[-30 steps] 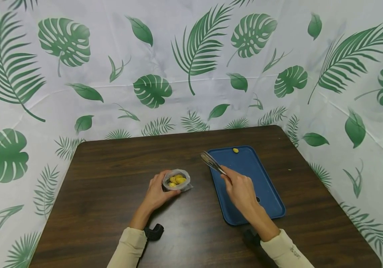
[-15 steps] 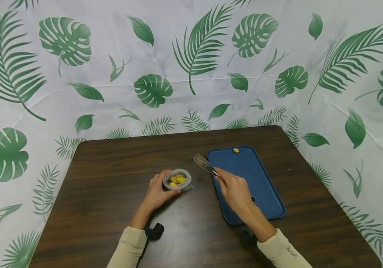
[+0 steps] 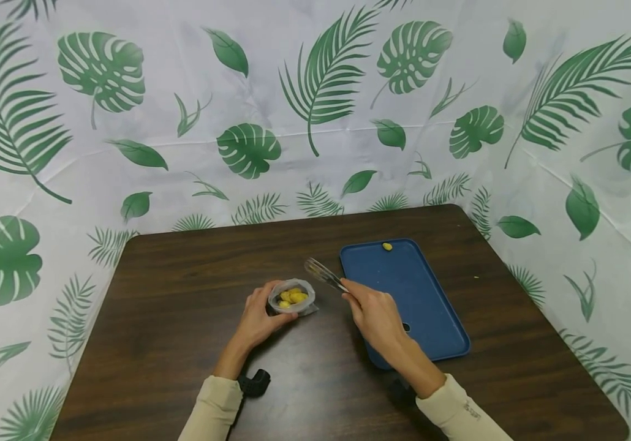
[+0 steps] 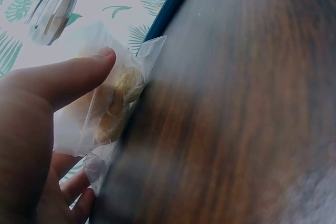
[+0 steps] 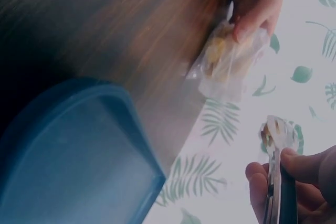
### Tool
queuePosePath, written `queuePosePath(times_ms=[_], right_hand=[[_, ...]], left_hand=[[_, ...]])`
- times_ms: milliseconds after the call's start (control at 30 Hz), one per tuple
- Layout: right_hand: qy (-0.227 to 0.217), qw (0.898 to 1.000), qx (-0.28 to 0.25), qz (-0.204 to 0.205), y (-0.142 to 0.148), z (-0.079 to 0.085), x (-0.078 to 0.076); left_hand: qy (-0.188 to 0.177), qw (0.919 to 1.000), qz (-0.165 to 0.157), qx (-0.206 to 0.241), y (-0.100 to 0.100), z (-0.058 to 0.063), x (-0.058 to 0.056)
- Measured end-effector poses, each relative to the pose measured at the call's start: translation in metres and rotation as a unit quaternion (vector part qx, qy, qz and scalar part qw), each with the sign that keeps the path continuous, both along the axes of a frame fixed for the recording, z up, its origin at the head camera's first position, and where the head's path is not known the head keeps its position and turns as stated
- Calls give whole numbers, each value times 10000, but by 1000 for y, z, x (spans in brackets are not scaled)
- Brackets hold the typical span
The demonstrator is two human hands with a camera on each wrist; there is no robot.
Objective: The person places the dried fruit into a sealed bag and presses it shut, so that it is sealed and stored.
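My left hand grips a clear plastic bag that stands open at the top on the table. Several yellow pieces lie inside it. My right hand holds a pair of metal tongs, their heads pointing left and raised near the bag, to the upper right of its mouth. In the right wrist view a small brownish piece shows between the tong heads. A blue tray lies under and beyond the right hand, with one yellow piece at its far edge.
The dark wooden table carries both bag and tray. A tiny pale crumb lies right of the tray. Behind stands a white cloth with green leaf print. Each wrist wears a black mount, such as the left one.
My right hand has moved left with the tongs, from over the tray toward the bag. The left hand and the bag have stayed in place.
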State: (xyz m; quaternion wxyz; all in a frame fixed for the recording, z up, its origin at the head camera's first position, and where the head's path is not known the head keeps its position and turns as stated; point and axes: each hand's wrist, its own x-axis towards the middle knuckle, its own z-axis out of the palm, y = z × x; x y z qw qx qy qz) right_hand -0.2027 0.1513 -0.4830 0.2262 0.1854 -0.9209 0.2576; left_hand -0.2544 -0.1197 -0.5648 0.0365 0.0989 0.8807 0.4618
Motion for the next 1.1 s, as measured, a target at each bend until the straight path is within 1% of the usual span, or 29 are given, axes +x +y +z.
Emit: queuePosePath(times_ms=[433, 667, 800, 1100], right_hand=[[-24, 9998, 88, 193, -12, 3, 1], [-183, 9991, 54, 372, -21, 4, 0], [-175, 9989, 76, 438, -24, 4, 0], [-217, 9985, 43, 498, -29, 4, 0]], left_hand=[[-18, 10000, -38, 25, -1, 3, 0], [-66, 10000, 2, 20, -2, 2, 0], [-58, 10000, 7, 26, -3, 2, 1], [-5, 10000, -24, 18, -3, 2, -1]])
